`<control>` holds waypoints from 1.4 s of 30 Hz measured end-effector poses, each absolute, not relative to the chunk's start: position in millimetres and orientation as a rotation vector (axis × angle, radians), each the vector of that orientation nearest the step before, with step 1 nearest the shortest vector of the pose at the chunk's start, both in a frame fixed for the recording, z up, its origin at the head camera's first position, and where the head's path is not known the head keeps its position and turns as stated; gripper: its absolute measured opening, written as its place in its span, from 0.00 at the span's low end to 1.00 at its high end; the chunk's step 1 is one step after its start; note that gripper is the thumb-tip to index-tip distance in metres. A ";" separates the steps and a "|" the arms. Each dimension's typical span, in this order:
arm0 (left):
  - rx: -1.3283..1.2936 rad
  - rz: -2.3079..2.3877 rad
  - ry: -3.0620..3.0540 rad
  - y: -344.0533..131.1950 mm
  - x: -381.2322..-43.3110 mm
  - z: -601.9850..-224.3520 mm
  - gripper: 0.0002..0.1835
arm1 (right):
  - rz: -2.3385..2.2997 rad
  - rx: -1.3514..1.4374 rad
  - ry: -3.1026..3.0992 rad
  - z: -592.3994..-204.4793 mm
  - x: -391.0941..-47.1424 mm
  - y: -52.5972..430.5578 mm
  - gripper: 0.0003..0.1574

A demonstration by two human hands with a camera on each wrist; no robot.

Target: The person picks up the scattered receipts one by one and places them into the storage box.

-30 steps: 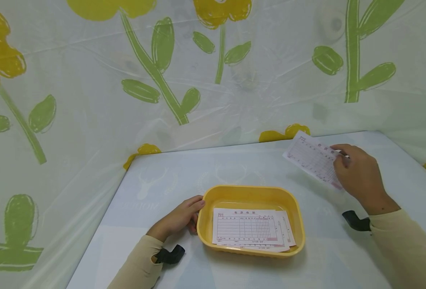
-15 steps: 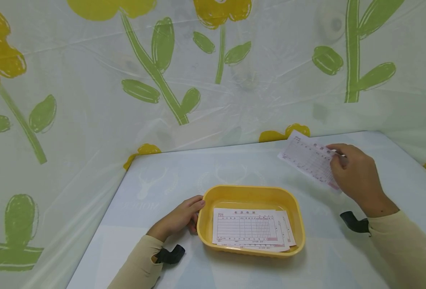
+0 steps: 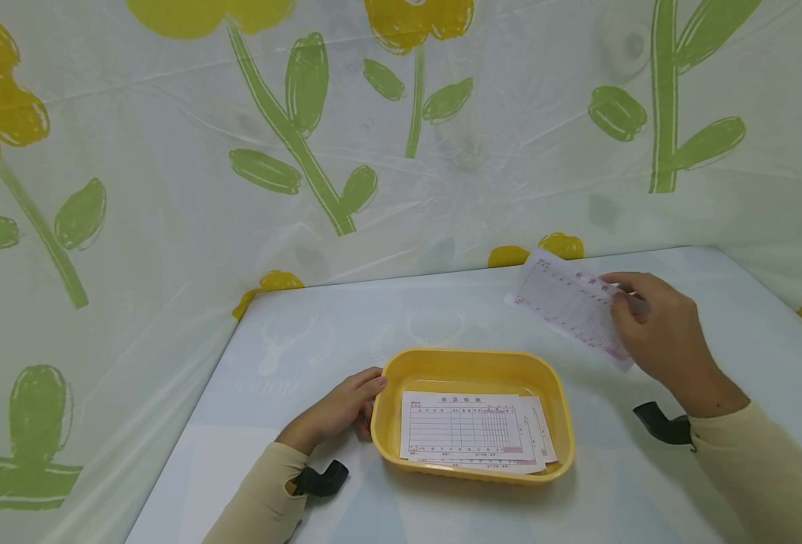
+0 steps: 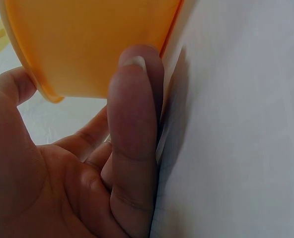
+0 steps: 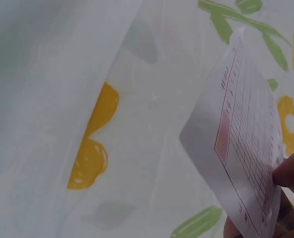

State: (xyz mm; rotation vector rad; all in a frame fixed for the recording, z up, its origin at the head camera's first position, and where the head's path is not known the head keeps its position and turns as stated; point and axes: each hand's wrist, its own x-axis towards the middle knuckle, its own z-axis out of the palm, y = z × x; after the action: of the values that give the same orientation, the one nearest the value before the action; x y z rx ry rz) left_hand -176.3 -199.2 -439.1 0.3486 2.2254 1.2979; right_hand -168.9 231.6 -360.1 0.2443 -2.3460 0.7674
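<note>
A yellow plastic tray [image 3: 475, 361] sits on the table with several printed receipt slips [image 3: 465, 427] lying overlapped inside. My left hand [image 3: 335, 408] holds the tray at its left end. In the left wrist view, one digit is at the rim and the other fingers [image 4: 132, 109] are low beside the outer wall, close to the tabletop. Raised to the right of and beyond the tray, my right hand [image 3: 659, 325] pinches a receipt slip [image 3: 564, 298] by its right end. The slip tilts in the air, its printed grid [image 5: 251, 129] showing in the right wrist view.
The table [image 3: 305, 483] has a pale patterned cover. Behind it hangs a whitish curtain [image 3: 509, 151] with yellow flowers and green stems. A black curved piece sticks out at each sleeve cuff, the right one [image 3: 662, 425] low over the table.
My right hand has moved a little to the left, carrying the receipt slip with it. The left hand, the tray and the slips inside have stayed put.
</note>
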 end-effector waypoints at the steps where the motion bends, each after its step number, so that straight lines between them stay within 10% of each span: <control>1: 0.349 1.298 2.224 -199.3 -176.4 -439.1 0.28 | 0.779 0.263 -2.332 -359.9 -168.3 230.6 0.17; 42: 0.357 1.316 2.208 -199.8 -176.9 -440.2 0.27 | 0.810 0.508 -2.242 -354.4 -152.9 205.3 0.20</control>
State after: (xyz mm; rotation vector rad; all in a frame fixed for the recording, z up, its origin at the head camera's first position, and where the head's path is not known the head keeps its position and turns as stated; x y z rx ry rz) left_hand -176.9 -199.8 -440.2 0.3570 2.2085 1.3157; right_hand -152.9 205.3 -354.4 0.5083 -2.2422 0.8104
